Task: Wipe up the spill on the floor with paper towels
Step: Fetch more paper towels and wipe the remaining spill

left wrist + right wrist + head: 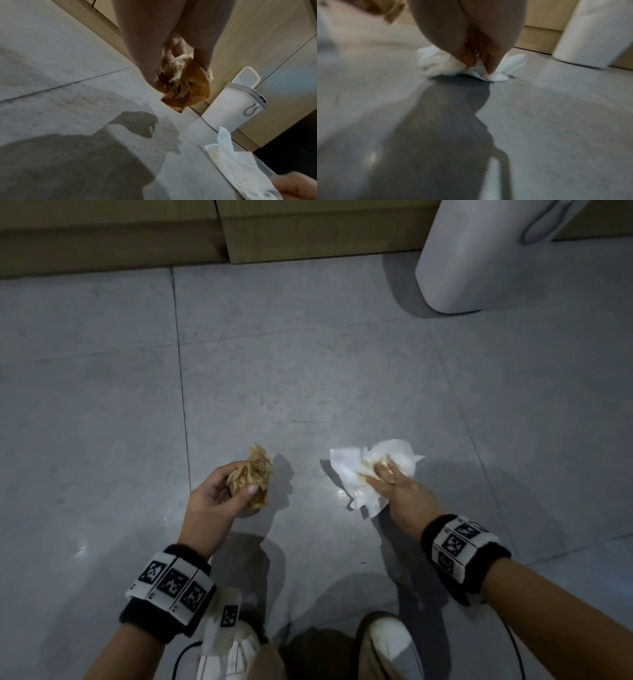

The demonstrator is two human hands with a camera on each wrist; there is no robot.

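Note:
My left hand point(226, 491) grips a crumpled, brown-soaked paper towel wad point(253, 477) above the floor; the left wrist view shows the same wad point(187, 86) held between thumb and fingers. My right hand point(387, 477) lies with fingers spread and straight on a white paper towel point(356, 470) and presses it to the grey tile floor point(308, 364). A light brown stain shows on the towel near the fingers. In the blurred right wrist view the white towel point(436, 65) bulges out on both sides of the hand. No liquid is plain to see on the open floor.
A white lidded bin point(496, 254) stands at the far right, also in the left wrist view as the bin point(235, 102). Wood-coloured cabinet fronts point(137, 237) run along the back. My shoes point(387, 642) are at the bottom edge.

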